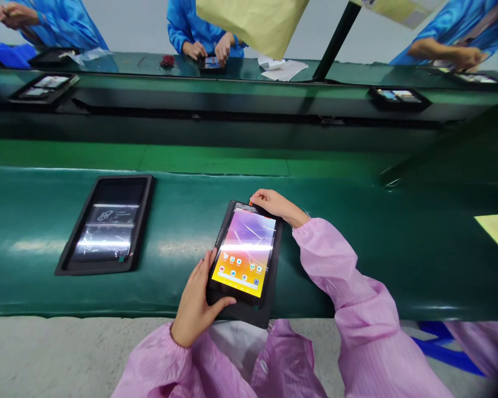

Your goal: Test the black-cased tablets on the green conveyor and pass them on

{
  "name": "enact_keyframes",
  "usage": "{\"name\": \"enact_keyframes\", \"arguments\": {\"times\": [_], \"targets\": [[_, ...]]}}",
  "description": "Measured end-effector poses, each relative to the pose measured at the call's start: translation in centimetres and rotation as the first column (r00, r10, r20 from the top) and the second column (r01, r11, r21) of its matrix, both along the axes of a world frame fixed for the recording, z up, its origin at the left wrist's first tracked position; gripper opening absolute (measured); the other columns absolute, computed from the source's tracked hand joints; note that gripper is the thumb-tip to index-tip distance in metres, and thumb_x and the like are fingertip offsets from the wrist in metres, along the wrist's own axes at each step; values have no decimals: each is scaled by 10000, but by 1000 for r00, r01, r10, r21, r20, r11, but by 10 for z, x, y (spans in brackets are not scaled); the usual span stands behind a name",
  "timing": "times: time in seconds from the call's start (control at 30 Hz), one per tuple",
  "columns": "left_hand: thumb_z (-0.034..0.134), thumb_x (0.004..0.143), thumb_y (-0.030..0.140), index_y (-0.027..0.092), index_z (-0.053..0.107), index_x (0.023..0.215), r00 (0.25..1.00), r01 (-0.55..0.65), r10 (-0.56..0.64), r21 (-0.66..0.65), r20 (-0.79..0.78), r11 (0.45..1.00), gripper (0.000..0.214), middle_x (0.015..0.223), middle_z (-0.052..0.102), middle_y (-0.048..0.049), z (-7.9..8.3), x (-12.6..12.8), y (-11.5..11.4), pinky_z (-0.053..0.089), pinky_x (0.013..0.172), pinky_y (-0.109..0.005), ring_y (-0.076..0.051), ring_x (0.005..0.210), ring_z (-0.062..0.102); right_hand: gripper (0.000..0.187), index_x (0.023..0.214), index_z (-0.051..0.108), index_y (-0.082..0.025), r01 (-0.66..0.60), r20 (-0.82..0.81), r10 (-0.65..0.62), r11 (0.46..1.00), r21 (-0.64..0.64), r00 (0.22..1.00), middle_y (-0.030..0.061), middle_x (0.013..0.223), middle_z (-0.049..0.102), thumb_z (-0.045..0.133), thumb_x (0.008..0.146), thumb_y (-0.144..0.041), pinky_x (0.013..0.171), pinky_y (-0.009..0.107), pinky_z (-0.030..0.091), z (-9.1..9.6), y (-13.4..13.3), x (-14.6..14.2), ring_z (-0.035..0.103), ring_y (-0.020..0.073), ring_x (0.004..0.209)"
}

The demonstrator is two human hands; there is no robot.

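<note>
A tablet point(245, 249) with a lit purple-to-yellow home screen lies in a black foam tray point(249, 314) on the table, turned slightly. Clear film with white glare streaks covers its screen. My left hand point(197, 301) grips the lower left side, fingers along the left edge and thumb across the tray's lower rim. At the tablet's top edge, my right hand point(274, 204) has its fingertips pinched together. A tiny orange bit shows by those fingertips, too small to name.
A second tablet point(112, 226), dark-screened, lies in its own black tray on the green table point(178, 221) at left. Across a gap, people in blue sleeves point(70, 27) work at another bench with tablets point(400, 97). Yellow paper point(257, 22) hangs overhead; a dark post point(336, 41) stands behind.
</note>
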State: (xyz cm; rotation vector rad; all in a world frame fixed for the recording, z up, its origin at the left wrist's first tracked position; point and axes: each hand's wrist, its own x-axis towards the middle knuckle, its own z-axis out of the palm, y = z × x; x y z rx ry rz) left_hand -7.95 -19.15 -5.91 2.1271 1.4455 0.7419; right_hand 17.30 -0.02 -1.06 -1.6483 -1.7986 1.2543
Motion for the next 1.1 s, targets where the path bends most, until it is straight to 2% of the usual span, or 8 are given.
{"name": "enact_keyframes", "arguments": {"times": [0.33, 0.5, 0.67, 0.8, 0.87, 0.97, 1.0, 1.1], "targets": [[695, 746, 523, 260, 41, 1523, 1000, -13, 13, -11, 21, 1000, 1049, 1479, 392, -164, 0, 0, 0, 385, 1065, -523, -327, 1351, 394, 121, 752, 613, -161, 24, 33, -26, 999, 49, 999, -25, 656, 578, 565, 805, -259, 551, 206, 338, -12, 2, 0, 471, 86, 569], [715, 727, 516, 262, 30, 1522, 999, 28, -28, 6, 34, 1000, 1080, 1481, 382, -177, -1, -3, 2, 377, 1068, -537, -337, 1359, 381, 117, 774, 591, -173, 147, 97, -162, 978, 147, 982, -10, 705, 631, 506, 823, -236, 583, 207, 366, -13, 8, 3, 501, 94, 596], [771, 636, 548, 257, -48, 1520, 992, 121, -118, -63, 53, 991, 1240, 1525, 273, -215, 4, -10, 1, 322, 1086, -596, -387, 1387, 305, 142, 805, 585, -176, 298, 231, -369, 909, 291, 900, 23, 760, 636, 470, 831, -256, 682, 254, 401, 3, -8, 48, 540, 135, 680], [768, 664, 511, 254, -83, 1515, 987, 159, -155, -108, 38, 981, 1230, 1546, 209, -221, 7, -16, -6, 255, 1109, -619, -391, 1403, 247, 97, 763, 617, -156, 328, 386, -448, 882, 338, 806, 94, 837, 620, 567, 759, -239, 838, 388, 393, 6, -43, 93, 547, 239, 857], [744, 709, 484, 269, -63, 1517, 993, 120, -116, -117, 33, 986, 1162, 1539, 244, -207, 7, -18, -13, 270, 1105, -612, -380, 1397, 268, 273, 976, 628, -116, 346, 461, -544, 824, 448, 701, 181, 1054, 584, 607, 765, -289, 899, 476, 362, 5, -67, 100, 498, 324, 1030], [683, 790, 432, 307, -25, 1517, 999, -20, 26, -155, 41, 988, 1022, 1509, 340, -161, 5, -16, -25, 341, 1085, -572, -342, 1378, 338, 566, 1275, 488, -95, 284, 478, -671, 704, 651, 567, 243, 1258, 479, 558, 844, -455, 923, 522, 364, 6, -119, 80, 436, 373, 1149], [672, 803, 419, 310, -21, 1516, 997, -65, 72, -162, 39, 985, 1001, 1501, 359, -150, 5, -12, -30, 350, 1084, -562, -332, 1374, 352, 565, 1279, 490, -111, 264, 460, -651, 708, 656, 604, 223, 1227, 509, 519, 867, -495, 920, 512, 384, 6, -140, 67, 462, 360, 1124], [647, 828, 375, 290, -11, 1520, 983, -179, 183, -108, 27, 978, 959, 1490, 372, -154, 5, 8, -42, 371, 1068, -566, -333, 1360, 379, 474, 1237, 540, -197, 202, 377, -374, 884, 421, 847, 124, 981, 615, 426, 913, -523, 832, 435, 483, 3, -199, 22, 574, 286, 940]]}}
